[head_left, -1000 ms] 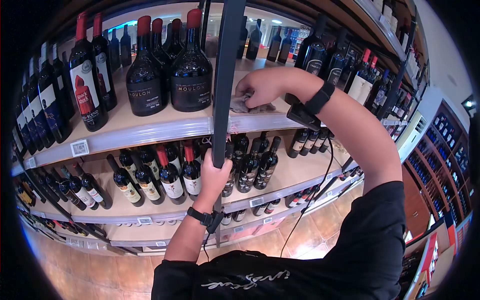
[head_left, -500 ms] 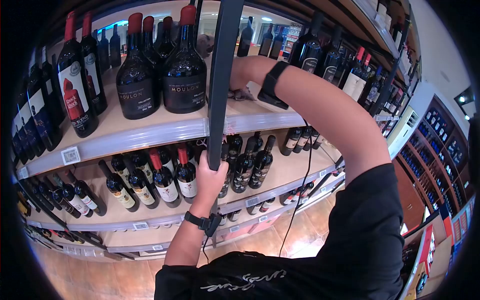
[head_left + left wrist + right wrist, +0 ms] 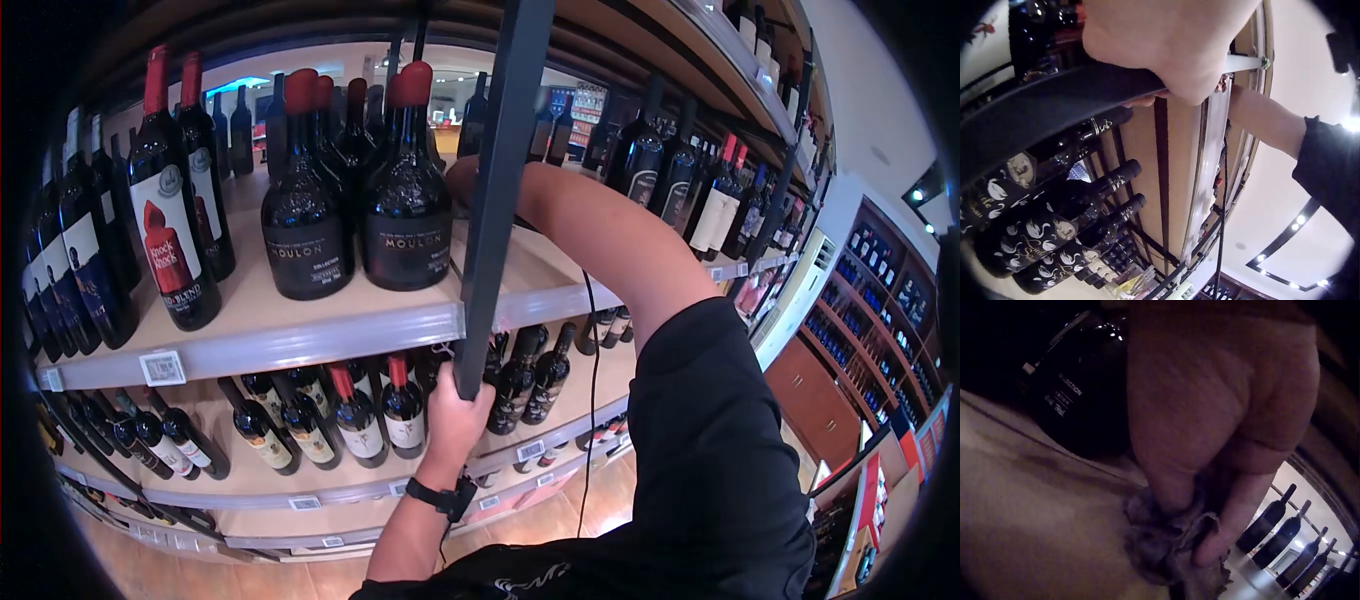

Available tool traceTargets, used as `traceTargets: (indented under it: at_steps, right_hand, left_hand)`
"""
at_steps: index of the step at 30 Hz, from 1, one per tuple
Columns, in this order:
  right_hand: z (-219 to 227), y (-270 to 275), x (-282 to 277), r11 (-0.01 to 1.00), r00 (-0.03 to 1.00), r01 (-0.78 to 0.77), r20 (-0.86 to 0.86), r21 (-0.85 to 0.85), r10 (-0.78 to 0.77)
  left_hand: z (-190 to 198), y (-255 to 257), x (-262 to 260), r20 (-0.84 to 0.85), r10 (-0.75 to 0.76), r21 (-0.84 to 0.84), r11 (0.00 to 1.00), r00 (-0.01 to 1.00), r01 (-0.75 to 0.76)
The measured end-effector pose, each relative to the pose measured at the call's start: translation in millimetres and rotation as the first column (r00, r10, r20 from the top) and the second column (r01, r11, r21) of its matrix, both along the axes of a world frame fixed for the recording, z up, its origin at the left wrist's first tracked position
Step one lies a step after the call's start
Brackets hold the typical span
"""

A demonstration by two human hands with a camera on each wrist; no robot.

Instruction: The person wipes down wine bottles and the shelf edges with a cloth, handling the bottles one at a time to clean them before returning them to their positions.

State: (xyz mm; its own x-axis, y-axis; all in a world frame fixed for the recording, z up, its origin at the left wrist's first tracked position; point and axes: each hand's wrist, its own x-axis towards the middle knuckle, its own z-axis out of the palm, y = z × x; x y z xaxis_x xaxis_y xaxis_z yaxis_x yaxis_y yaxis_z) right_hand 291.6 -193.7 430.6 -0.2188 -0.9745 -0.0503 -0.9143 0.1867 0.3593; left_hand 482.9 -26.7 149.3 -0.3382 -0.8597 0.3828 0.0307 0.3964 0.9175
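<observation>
My left hand (image 3: 460,418) grips the black upright post (image 3: 503,190) of the wine rack, just below the upper shelf. In the left wrist view its fingers wrap around that post. My right arm reaches past the post over the upper shelf (image 3: 235,312), and the right hand (image 3: 1222,406) is mostly hidden in the head view behind the post and a Moulon bottle (image 3: 408,225). Seen from the right wrist, thumb and fingers pinch a crumpled grey cloth (image 3: 1169,550) low over the shelf board, beside a dark bottle (image 3: 1082,394).
Another Moulon bottle (image 3: 308,240) and a Knock Knock bottle (image 3: 172,230) stand left along the upper shelf. Dark bottles (image 3: 640,160) stand to the right of my arm. The lower shelf holds several red-capped bottles (image 3: 403,415). A thin black cable (image 3: 592,400) hangs from the right wrist.
My right hand with the cloth has moved left and deeper, from right of the post to behind it, near the Moulon bottle. The left hand keeps its grip; the head view has shifted.
</observation>
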Motion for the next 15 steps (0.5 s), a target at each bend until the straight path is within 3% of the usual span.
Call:
traceTargets:
  at_steps: [5, 15]
  right_hand:
    - [-1, -23, -14, 0.998, 0.998, 0.050, 0.049, -0.027, -0.048]
    - [-8, -52, -31, 0.995, 0.990, 0.058, 0.134, -0.084, -0.046]
  left_hand:
    - [-3, -4, -3, -0.019, -0.016, 0.046, 0.999, 1.000, 0.017]
    - [-16, -9, -11, -0.088, 0.026, -0.049, 0.998, 0.996, -0.031]
